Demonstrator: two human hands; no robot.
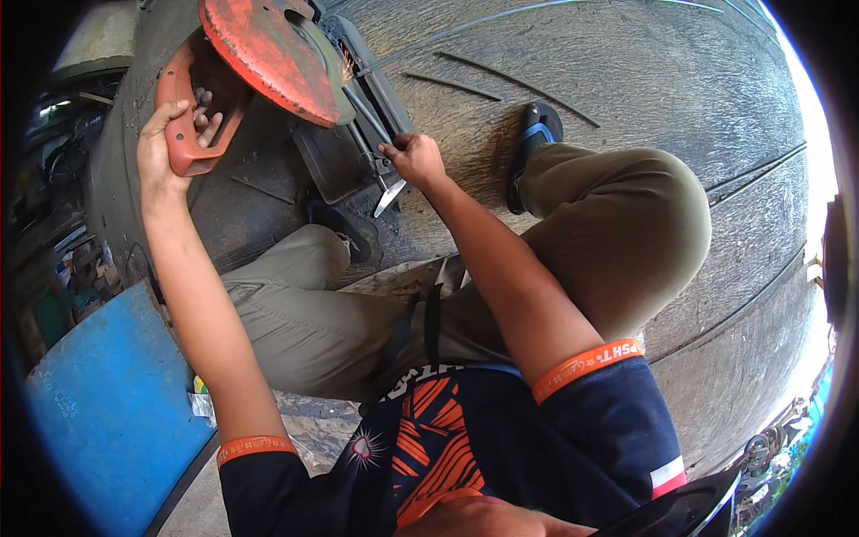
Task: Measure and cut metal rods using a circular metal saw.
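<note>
A cut-off saw with a worn red blade guard (264, 58) stands at the upper left, on the floor in front of me. My left hand (163, 143) wraps its fingers through the saw's red loop handle (183, 148). The edge of the grey cutting disc (343, 103) shows beside the guard, and small orange sparks (347, 64) fly there. In my right hand (419, 161) is pinched the near end of a thin metal rod (364, 112), whose far end reaches the disc. Below that hand a shiny flat metal piece (388, 199) sticks out by the saw's base (331, 166).
Two thin metal rods (519, 79) lie on the rough grey floor (626, 98) to the right of the saw. My sandalled foot (535, 134) rests near them. A blue panel (116, 403) stands at the lower left, with clutter (85, 268) behind it.
</note>
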